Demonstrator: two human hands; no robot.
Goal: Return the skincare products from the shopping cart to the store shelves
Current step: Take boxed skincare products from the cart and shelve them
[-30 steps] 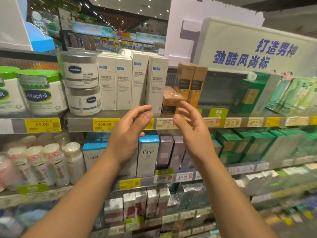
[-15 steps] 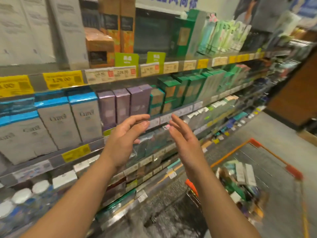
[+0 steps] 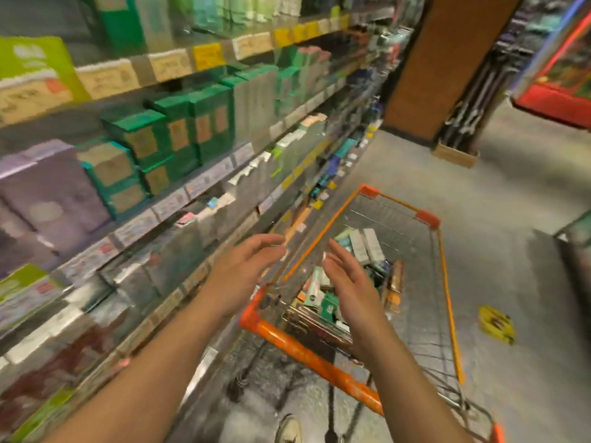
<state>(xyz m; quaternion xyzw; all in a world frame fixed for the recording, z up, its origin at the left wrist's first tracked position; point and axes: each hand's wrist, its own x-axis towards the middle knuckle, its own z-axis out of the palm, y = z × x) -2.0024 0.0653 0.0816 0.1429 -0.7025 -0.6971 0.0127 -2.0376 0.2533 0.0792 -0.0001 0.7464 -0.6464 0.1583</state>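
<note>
Both hands, left (image 3: 238, 276) and right (image 3: 350, 289), hang spread and empty above the orange shopping cart (image 3: 307, 353); blurred boxes, probably skincare products (image 3: 364, 247), lie inside.

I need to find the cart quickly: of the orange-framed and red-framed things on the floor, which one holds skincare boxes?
The orange-framed shopping cart in front of both hands; boxes lie inside it, unlike the red-framed unit at upper right.

Both forearms extend forward. Left hand (image 3: 243, 276) and right hand (image 3: 350, 284): palms facing each other, fingers relaxed and slightly spread, holding nothing.
</note>
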